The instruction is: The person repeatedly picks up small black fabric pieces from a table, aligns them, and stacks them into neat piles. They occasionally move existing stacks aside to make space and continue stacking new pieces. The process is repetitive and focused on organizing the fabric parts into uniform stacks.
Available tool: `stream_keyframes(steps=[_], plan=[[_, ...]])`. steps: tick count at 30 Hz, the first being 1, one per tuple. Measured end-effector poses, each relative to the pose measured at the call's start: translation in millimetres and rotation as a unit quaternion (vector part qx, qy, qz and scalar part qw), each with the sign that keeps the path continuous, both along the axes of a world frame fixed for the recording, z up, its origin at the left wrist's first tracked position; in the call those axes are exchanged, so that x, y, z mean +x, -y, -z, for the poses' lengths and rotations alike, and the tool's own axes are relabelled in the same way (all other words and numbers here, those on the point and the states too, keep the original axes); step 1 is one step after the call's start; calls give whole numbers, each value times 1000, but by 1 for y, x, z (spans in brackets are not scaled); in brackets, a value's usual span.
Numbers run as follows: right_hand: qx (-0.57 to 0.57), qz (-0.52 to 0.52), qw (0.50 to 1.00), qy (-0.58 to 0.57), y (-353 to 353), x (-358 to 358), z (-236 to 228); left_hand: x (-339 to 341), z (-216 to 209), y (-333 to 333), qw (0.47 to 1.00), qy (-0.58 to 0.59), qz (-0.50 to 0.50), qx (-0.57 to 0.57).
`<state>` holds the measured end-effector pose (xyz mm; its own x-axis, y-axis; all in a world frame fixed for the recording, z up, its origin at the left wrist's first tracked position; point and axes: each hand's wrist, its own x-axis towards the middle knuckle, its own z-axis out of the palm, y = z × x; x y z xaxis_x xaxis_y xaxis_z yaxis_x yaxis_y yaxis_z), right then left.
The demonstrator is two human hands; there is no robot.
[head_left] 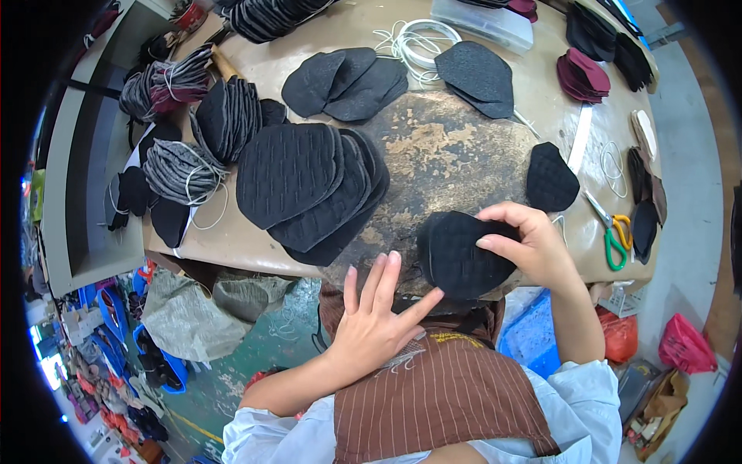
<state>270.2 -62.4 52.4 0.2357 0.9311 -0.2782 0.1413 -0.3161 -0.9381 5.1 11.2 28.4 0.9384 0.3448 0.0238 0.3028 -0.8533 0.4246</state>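
Along the near edge of the desk (541, 93), a black pad (464, 259) sits pinched in the right hand (533, 243) – the left hand (379, 309), spread and holding nothing, is just beside it, near a fanned stack (290, 174).

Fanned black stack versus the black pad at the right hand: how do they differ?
The fanned black stack shows several stepped layers and covers more area than the black pad. The right hand holds the black pad by its edge; no hand holds the fanned black stack. Both have patterned black tops.
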Motion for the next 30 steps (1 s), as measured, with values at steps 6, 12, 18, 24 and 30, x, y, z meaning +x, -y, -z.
stream_keyframes(steps=[6,12,18,24,30], plan=[[-42,-17,999,8,-13,-5,4,-15,14,13,995,73,-21,-57],[-53,-27,998,32,-14,-6,5,-11,14,15,995,80,-33,-57],[-54,-30,997,36,-13,-5,5,-10,15,15,997,55,-27,-51],[-55,-29,997,40,-14,-5,7,7,14,21,997,46,-68,-10],[-79,-40,995,55,-21,-6,1,9,17,20,998,19,-51,36]])
